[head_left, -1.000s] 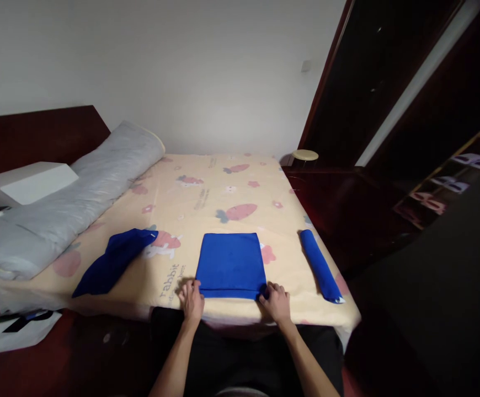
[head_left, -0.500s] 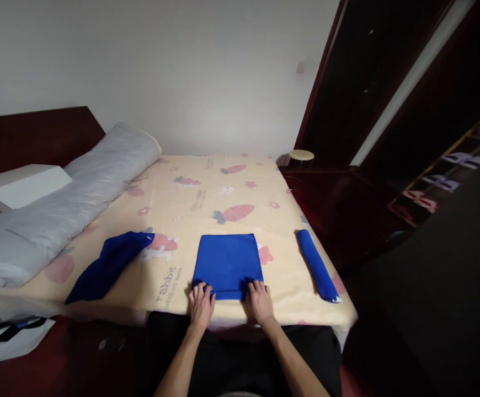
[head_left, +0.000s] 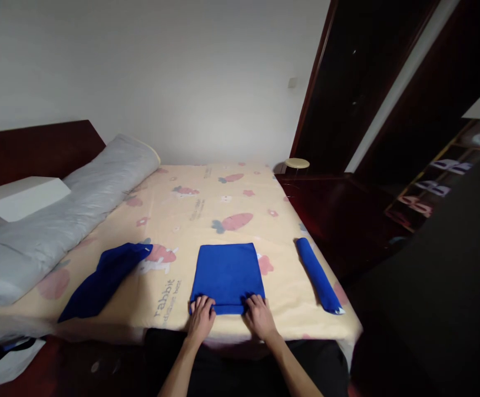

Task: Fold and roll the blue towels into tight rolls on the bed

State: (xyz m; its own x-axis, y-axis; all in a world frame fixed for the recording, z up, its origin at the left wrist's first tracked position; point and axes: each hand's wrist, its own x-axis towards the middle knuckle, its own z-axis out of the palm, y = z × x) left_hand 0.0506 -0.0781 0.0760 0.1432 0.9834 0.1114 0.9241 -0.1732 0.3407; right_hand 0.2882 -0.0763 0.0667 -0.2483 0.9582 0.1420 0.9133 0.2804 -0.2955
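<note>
Our left hand (head_left: 201,318) and right hand (head_left: 259,316), fingers flat, gripping nothing, pressing the near edge of our folded blue cloth (head_left: 227,274), on the patterned bed (head_left: 207,220), rolled cloth (head_left: 318,274) right, crumpled cloth (head_left: 101,278) left, grey bedding (head_left: 66,209) beyond.

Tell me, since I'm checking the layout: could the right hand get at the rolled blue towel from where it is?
Probably yes: the right hand rests on the folded blue towel, and only bare bedsheet lies between it and the rolled blue towel.

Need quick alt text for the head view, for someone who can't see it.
Both hands, left hand and right hand, press on the near edge of a folded blue cloth lying flat on a bed. A rolled blue cloth lies to its right, a loose blue cloth to its left.
</note>
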